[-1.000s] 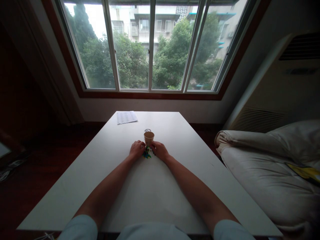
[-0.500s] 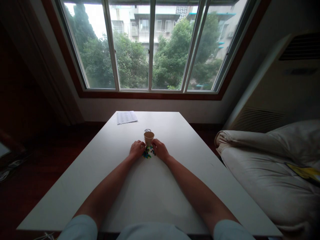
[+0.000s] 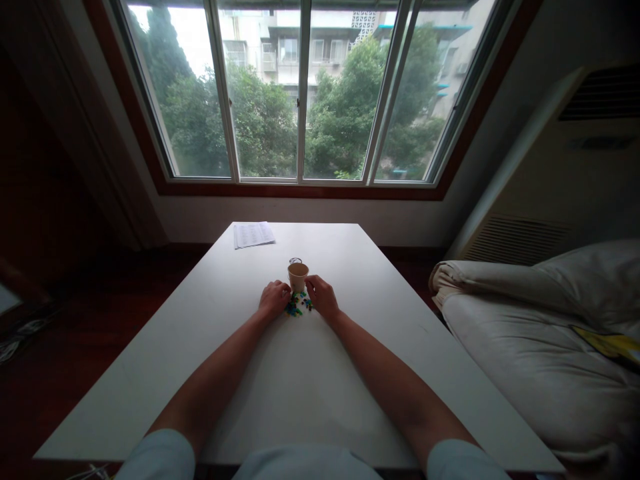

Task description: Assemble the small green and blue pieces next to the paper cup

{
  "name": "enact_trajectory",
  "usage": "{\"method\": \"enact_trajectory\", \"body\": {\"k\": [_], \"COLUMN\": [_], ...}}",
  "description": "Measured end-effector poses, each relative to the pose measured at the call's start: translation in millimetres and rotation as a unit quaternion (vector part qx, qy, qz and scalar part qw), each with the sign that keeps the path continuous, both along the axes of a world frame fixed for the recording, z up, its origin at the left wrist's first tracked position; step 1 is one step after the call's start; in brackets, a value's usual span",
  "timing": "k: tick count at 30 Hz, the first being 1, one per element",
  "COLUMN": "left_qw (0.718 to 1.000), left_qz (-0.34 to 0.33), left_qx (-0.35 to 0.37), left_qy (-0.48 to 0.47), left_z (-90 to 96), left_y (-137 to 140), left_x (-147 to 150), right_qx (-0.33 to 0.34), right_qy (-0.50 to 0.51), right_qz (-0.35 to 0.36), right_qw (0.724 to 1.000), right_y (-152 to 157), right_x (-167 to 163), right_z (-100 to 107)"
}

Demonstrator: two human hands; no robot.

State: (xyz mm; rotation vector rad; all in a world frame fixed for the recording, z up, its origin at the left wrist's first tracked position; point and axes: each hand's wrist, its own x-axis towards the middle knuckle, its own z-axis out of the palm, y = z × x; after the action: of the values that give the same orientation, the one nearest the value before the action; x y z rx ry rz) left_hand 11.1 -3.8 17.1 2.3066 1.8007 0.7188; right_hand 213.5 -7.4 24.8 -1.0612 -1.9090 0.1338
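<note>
A brown paper cup point(image 3: 297, 280) stands upright in the middle of the white table point(image 3: 300, 380). Small blue, green and dark beads point(image 3: 294, 308) lie loose in front of it, between my hands. My left hand point(image 3: 274, 297) rests on the table at the cup's left, fingers curled together by the beads; whatever they hold is too small to tell. On the other side, my right hand point(image 3: 323, 296) has its fingers pinched close to the cup's right wall. Anything in that pinch is hidden. Behind the cup lies a thin dark loop point(image 3: 295, 261), perhaps cord or wire.
Printed papers point(image 3: 254, 235) lie at the table's far left corner. A pale padded sofa point(image 3: 540, 340) stands along the right side. Beyond the table are a wide window point(image 3: 300, 100) and a large floor-standing unit with vents point(image 3: 555, 160).
My right hand has lifted slightly and drawn a little away from the beads, so more of them show. The left hand and the cup look the same.
</note>
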Motion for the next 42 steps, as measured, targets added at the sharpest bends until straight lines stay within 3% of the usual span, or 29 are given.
{"method": "enact_trajectory", "body": {"k": [27,42], "left_qw": [1.0,1.0], "left_qz": [-0.004,0.004], "left_qx": [0.003,-0.003], "left_qy": [0.002,0.003], "left_z": [3.1,3.5], "left_y": [-2.2,-2.4], "left_x": [0.7,0.9], "right_qx": [0.006,0.053], "right_qy": [0.026,0.004], "right_qz": [-0.022,-0.033], "right_qw": [0.999,0.998], "right_y": [2.3,1.1], "right_x": [-0.3,-0.9], "right_z": [-3.9,0.4]}}
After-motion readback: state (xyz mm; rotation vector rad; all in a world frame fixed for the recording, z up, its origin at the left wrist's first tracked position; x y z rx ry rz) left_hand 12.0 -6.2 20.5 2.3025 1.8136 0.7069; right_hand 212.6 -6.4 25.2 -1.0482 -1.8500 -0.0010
